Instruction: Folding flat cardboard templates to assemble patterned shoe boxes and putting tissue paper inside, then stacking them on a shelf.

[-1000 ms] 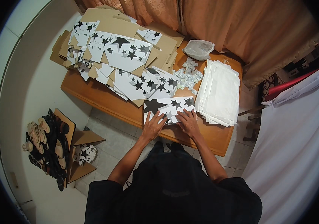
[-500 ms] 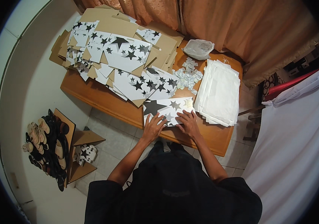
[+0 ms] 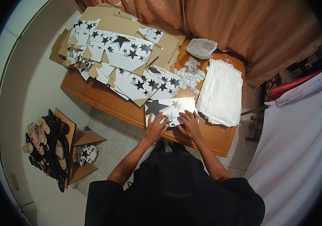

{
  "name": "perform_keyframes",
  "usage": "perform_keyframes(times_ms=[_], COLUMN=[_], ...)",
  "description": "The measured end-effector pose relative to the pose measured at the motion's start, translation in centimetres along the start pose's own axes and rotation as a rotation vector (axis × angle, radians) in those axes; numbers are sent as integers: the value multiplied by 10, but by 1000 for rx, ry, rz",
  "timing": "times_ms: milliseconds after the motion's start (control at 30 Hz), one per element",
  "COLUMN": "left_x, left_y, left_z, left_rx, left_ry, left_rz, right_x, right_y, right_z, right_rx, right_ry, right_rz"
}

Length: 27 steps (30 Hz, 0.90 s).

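A white cardboard box point(image 3: 169, 105) printed with black and grey stars lies at the near edge of the wooden table. My left hand point(image 3: 156, 127) rests on its near left part, fingers spread over the edge. On the near right part lies my right hand point(image 3: 189, 125), its fingers likewise stretched out on the surface; both thumbs sit low along the near side. Just left of and beyond the box are flat star-printed cardboard pieces point(image 3: 131, 52), heaped in overlapping layers. Beside the right hand stands a stack of white paper sheets point(image 3: 221, 92).
Small pale sachets point(image 3: 191, 77) are piled beyond the box, with a clear plastic bag point(image 3: 201, 49) behind them. The wooden table point(image 3: 102, 107) ends close to my body. A rack of shoes point(image 3: 49, 145) is at the left, a white cloth point(image 3: 295, 143) at the right, brown curtains point(image 3: 244, 26) behind.
Both hands stay on the box and have barely shifted. A bright glare now shows across the box's right part.
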<state>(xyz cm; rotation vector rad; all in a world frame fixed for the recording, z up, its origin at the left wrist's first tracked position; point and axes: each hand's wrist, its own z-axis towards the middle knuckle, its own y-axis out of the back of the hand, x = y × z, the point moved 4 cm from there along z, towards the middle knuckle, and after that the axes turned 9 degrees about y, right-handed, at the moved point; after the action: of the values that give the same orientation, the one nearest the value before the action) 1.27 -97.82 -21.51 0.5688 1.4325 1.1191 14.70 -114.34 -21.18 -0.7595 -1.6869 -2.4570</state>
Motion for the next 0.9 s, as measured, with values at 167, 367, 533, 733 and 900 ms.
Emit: perform_keyframes(times_ms=[167,367,533,733,900], left_x=[-4,-9,2,-3,-8], left_y=[-1,0,-9,-9,-6], left_z=[-2,2,1,2,5], left_rx=[-4,49,6,-55,-31], left_ry=[-20,47,-78,-91,-73], left_rz=[1,-20,70,82,66], right_x=[1,4,-2,-4,-2], right_y=[-3,-2,-2,-5,-10], right_z=[-1,1,-1,-3,-11], right_rx=[45,42,14,32,29], right_ry=[-18,-21,45,95,95], right_rz=[-47,-5,-40,-84,-28])
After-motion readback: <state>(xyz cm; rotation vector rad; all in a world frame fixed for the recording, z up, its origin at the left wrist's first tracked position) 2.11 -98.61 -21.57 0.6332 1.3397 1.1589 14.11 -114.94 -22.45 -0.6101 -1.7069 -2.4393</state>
